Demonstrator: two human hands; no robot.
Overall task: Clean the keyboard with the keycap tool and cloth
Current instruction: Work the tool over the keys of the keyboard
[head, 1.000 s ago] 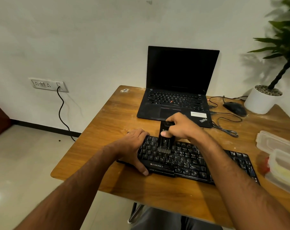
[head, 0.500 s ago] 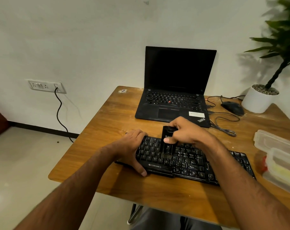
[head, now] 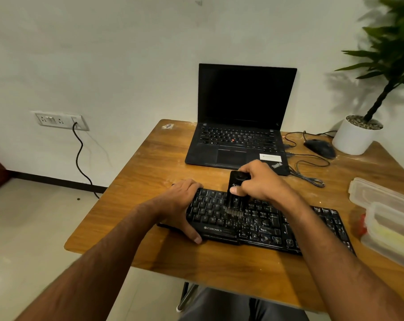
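In the head view, a black keyboard [head: 265,224] marked "ZEBRONICS" lies at lower centre on the worktop [head: 150,167], near its front edge. The left hand [head: 180,205] clasps its left end, while the right hand [head: 260,179] grips a black keycap tool [head: 235,195] standing bristles-down on the keys. Behind sits an open "ThinkPad" laptop [head: 240,126], bare wood to its left.

Bare table [head: 150,172] left of keyboard [head: 265,225]; laptop [head: 238,144] behind, containers [head: 381,212] right.

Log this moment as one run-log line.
left hand: grips keyboard left end | right hand: holds brush tool, bristles on keys
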